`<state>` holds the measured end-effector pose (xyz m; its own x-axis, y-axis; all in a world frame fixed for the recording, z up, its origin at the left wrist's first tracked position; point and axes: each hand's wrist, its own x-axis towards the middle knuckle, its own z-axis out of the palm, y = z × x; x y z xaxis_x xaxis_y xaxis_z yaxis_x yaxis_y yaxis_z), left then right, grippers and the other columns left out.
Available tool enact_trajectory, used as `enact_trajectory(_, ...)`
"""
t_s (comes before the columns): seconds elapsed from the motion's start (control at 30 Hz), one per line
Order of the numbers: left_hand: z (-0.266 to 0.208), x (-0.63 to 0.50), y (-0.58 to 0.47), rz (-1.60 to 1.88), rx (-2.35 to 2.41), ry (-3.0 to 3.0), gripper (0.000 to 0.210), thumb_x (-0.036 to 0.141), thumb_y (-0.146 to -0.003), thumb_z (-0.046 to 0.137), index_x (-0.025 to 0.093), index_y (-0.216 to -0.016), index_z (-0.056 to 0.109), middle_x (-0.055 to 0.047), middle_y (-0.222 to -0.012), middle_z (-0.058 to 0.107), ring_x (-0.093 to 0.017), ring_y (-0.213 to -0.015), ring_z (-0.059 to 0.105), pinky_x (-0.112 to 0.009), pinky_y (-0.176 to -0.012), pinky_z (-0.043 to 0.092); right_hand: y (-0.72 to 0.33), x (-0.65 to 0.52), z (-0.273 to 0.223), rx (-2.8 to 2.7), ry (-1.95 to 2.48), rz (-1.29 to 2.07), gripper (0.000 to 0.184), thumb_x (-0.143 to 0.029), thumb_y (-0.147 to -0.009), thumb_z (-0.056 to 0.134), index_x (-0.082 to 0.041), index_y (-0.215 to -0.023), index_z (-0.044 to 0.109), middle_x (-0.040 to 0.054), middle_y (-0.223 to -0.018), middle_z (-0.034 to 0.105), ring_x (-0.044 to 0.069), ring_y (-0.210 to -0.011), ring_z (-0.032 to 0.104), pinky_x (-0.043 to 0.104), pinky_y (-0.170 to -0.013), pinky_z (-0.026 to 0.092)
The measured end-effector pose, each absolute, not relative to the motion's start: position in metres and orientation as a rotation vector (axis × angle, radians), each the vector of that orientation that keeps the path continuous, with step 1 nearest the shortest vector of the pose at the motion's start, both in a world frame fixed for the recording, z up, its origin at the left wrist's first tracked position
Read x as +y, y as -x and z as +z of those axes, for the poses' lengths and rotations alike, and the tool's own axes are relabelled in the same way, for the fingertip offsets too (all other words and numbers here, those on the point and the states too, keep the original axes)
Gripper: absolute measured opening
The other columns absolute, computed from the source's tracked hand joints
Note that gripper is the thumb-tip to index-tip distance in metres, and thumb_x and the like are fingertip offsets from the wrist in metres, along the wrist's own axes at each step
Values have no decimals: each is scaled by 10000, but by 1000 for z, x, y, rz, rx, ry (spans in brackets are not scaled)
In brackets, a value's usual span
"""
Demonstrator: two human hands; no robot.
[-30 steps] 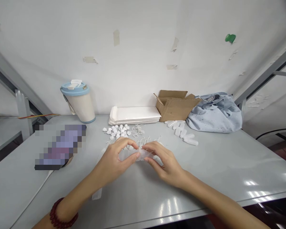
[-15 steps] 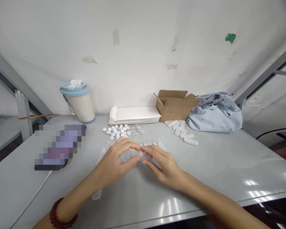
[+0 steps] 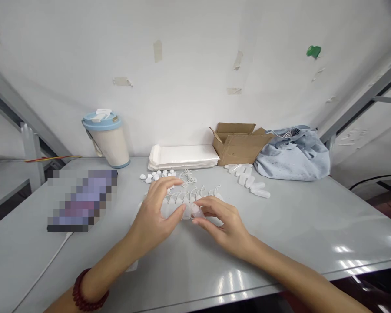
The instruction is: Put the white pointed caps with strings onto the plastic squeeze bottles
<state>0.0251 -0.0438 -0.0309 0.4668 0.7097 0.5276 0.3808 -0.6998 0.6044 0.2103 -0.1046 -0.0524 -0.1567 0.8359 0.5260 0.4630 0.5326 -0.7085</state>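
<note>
Between the thumb and fingers of my right hand (image 3: 226, 219) is a small translucent plastic bottle (image 3: 197, 211), its neck pointing left. My left hand (image 3: 158, 208) is open, thumb and fingers apart, just left of the bottle with nothing between them. Behind and partly under both hands lies a row of translucent bottles with curved white tubes (image 3: 185, 198). Small white caps (image 3: 164, 174) are scattered behind my left hand, which hides some of them. Next to the caps sits a little heap of loose white tubes (image 3: 189, 175).
Loose translucent bottles (image 3: 249, 179) lie in front of an open cardboard box (image 3: 239, 148). A stack of white padded envelopes (image 3: 185, 157) and a blue-lidded tumbler (image 3: 107, 141) stand by the wall. At left is a blurred phone (image 3: 84, 200) with a cable; at right, bunched blue fabric (image 3: 295, 158).
My left fingers have parted and moved slightly left, away from the bottle's neck. The bottle stays in my right hand, and its open-looking end is now visible.
</note>
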Motion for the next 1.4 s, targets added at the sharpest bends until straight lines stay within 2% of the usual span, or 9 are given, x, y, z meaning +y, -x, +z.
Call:
enact_trajectory(0.13,-30,-48,-27,1323,759,-2548,344,108,-817,555,186,-1147,492,-95,-1100,552,-241,-1055,494,-427,-898,428,-209,-104,-50,-1527,1184,865,227,-272,-800,674,-172,-974,567,9,-722,623,135,-636,629,270,-626,523)
enact_trajectory(0.27,-29,-55,-33,1215,584,-2837,279,177,-817,621,148,-1087,554,-110,-1017,589,-271,-999,502,-448,-853,433,-208,-103,-47,-1287,1197,1132,252,-301,-765,698,-170,-924,554,12,-674,666,148,-649,644,264,-616,498)
enact_trajectory(0.4,-29,-60,-38,1154,594,-3077,293,273,-847,613,97,-1079,577,-138,-1023,638,-306,-998,523,-466,-823,426,-205,-103,-46,-1198,1179,1210,233,-296,-749,703,-176,-871,545,2,-656,680,131,-610,630,229,-559,460)
enact_trajectory(0.57,-32,-66,-40,1079,620,-3265,293,257,-856,586,54,-1068,585,-154,-1040,659,-326,-1014,540,-493,-837,410,-203,-104,-50,-1201,1190,1235,236,-317,-755,696,-177,-858,536,-9,-635,672,131,-602,631,222,-543,441)
enact_trajectory(0.7,-34,-70,-30,1049,742,-3058,292,194,-816,591,111,-1095,569,-122,-1081,643,-307,-1049,520,-468,-863,424,-202,-104,-48,-1293,1187,1258,232,-320,-756,692,-174,-874,556,-12,-656,652,137,-623,631,236,-561,459)
enact_trajectory(0.8,-34,-75,-7,927,830,-2862,375,201,-790,607,192,-1157,530,-88,-1145,616,-289,-1090,486,-454,-906,431,-202,-105,-44,-1395,1199,1240,195,-332,-787,657,-167,-858,582,6,-691,654,150,-676,650,268,-630,499)
enact_trajectory(1.0,-51,-96,45,809,1021,-2554,418,297,-778,608,327,-1185,519,-29,-1159,612,-288,-1159,457,-427,-888,481,-210,-102,-38,-1429,1262,1107,170,-329,-831,596,-163,-865,606,38,-726,678,161,-698,655,294,-638,524)
enact_trajectory(1.27,-69,-94,67,687,1072,-2560,428,238,-750,618,303,-1165,531,-32,-1171,609,-295,-1188,436,-455,-932,455,-217,-95,-34,-1401,1310,1042,197,-350,-827,598,-158,-787,613,28,-705,651,145,-668,625,280,-631,498)
enact_trajectory(1.4,-66,-83,73,568,1020,-2653,434,243,-761,624,298,-1180,523,-29,-1178,608,-278,-1175,455,-422,-914,478,-218,-92,-35,-1380,1350,1042,215,-367,-813,605,-155,-780,611,25,-698,645,140,-645,617,279,-621,496)
